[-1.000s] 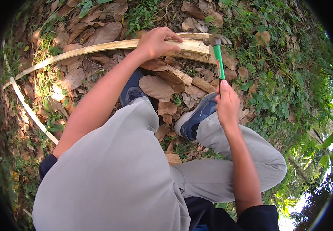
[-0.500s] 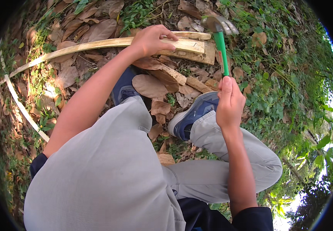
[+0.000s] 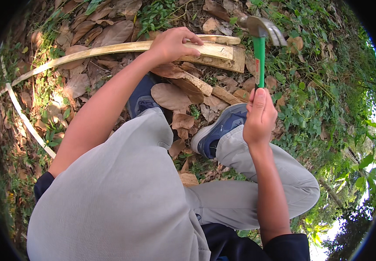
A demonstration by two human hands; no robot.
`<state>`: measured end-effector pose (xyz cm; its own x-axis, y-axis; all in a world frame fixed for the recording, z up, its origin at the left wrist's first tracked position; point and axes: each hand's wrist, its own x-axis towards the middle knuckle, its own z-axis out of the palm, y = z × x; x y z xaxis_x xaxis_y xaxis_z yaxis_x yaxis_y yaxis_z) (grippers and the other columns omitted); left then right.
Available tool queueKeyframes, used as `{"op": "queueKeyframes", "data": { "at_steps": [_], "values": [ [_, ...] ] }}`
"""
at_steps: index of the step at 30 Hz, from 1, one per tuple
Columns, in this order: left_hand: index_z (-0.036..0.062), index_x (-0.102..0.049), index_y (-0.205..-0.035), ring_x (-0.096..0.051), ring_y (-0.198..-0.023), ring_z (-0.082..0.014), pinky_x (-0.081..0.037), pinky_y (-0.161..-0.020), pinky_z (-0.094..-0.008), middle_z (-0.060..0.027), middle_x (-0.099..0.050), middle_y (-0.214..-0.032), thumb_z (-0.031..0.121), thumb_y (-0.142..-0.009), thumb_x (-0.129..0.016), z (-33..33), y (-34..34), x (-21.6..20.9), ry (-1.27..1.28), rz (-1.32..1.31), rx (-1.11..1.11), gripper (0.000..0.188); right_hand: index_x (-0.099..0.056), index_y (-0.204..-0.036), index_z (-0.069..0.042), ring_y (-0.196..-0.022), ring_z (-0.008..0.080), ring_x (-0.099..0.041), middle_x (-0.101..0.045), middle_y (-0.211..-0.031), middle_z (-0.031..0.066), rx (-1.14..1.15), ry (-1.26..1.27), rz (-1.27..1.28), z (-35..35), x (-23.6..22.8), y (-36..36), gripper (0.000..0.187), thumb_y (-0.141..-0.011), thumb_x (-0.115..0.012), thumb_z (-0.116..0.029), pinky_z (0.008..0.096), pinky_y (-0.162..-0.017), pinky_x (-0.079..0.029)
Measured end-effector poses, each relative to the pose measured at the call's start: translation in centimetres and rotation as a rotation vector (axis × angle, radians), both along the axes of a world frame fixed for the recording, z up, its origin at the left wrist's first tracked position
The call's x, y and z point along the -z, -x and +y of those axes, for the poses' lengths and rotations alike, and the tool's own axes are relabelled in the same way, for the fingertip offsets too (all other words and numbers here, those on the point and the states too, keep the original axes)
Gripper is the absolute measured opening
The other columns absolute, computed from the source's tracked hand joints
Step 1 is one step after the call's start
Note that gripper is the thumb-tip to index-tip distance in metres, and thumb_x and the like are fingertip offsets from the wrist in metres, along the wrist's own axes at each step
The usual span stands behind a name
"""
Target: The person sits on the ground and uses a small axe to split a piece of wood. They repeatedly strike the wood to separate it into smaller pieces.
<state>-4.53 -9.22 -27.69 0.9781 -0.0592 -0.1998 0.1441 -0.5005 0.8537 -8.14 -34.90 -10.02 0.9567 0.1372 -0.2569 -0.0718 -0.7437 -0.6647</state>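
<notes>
My right hand (image 3: 261, 114) is closed round the lower handle of a claw hammer (image 3: 260, 61) with a green handle and a metal head. The hammer is raised, its head to the right of the wood ends. My left hand (image 3: 172, 45) grips a long, pale wooden strip (image 3: 105, 50) near its right end, thumb on the near side and fingers over the far side. That end lies over a shorter, wider board (image 3: 238, 60). A small dark mark shows close to the strip's end; I cannot make out what it is. Another wooden piece (image 3: 222, 39) lies just behind.
Two rough wood pieces, one (image 3: 198, 82) and another (image 3: 226, 95), lie among dry leaves (image 3: 170, 96) before my blue shoes (image 3: 222, 130). A second pale strip (image 3: 29, 124) slants across the ground at left. Green creeping plants (image 3: 314, 87) cover the ground at right.
The hammer head has swung right and slightly up, with the handle tilting a little. My left hand and the wood hold nearly the same place.
</notes>
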Motion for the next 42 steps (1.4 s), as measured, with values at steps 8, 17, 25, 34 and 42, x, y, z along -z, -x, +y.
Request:
{"op": "queueKeyframes", "data": {
  "at_steps": [8,17,25,34,42],
  "values": [
    [0.0209,-0.08,-0.109,-0.057,-0.086,-0.0166,-0.05,-0.08,-0.0319,0.0021,-0.065,-0.098,0.036,-0.077,-0.085,0.1,0.0,0.2,-0.02,0.013,-0.005,0.036,-0.058,-0.089,0.001,-0.054,0.0179,-0.047,-0.052,-0.061,0.0127,-0.014,0.075,0.096,-0.4,0.6,-0.3,0.045,-0.111,-0.045,-0.036,0.0371,-0.053,-0.037],
    [0.0203,-0.08,-0.11,-0.056,-0.086,-0.0166,-0.049,-0.08,-0.0318,0.0012,-0.065,-0.098,0.036,-0.076,-0.085,-0.1,-0.1,-0.3,0.001,-0.005,-0.005,0.037,-0.059,-0.092,0.0,-0.054,0.0147,-0.046,-0.048,-0.059,0.0114,-0.016,0.163,0.092,-1.5,2.9,0.4,0.041,-0.11,-0.046,-0.034,0.0376,-0.052,-0.036],
    [0.0201,-0.08,-0.11,-0.054,-0.084,-0.0164,-0.048,-0.078,-0.0315,0.0013,-0.063,-0.097,0.035,-0.076,-0.085,0.1,-0.1,0.0,0.017,-0.015,0.003,0.037,-0.057,-0.088,0.0,-0.053,0.0178,-0.047,-0.05,-0.061,0.0131,-0.036,0.013,-0.013,0.0,0.7,0.2,0.041,-0.111,-0.044,-0.032,0.0366,-0.052,-0.036],
    [0.0199,-0.08,-0.109,-0.056,-0.087,-0.0179,-0.05,-0.081,-0.0332,0.0,-0.064,-0.1,0.036,-0.077,-0.084,0.3,0.2,0.1,0.026,-0.049,-0.003,0.036,-0.057,-0.084,-0.001,-0.057,0.0103,-0.042,-0.045,-0.061,0.0034,0.054,-0.015,0.105,0.2,-0.7,-0.9,0.045,-0.111,-0.043,-0.034,0.0336,-0.052,-0.035],
    [0.0201,-0.08,-0.109,-0.057,-0.088,-0.0184,-0.05,-0.081,-0.0337,0.0002,-0.065,-0.1,0.038,-0.077,-0.085,0.0,0.0,0.0,0.005,-0.028,0.007,0.037,-0.055,-0.086,0.0,-0.054,0.0162,-0.046,-0.046,-0.06,0.0101,-0.128,0.299,0.15,-0.6,1.7,0.2,0.043,-0.111,-0.045,-0.034,0.0391,-0.052,-0.035]
  ]
}}
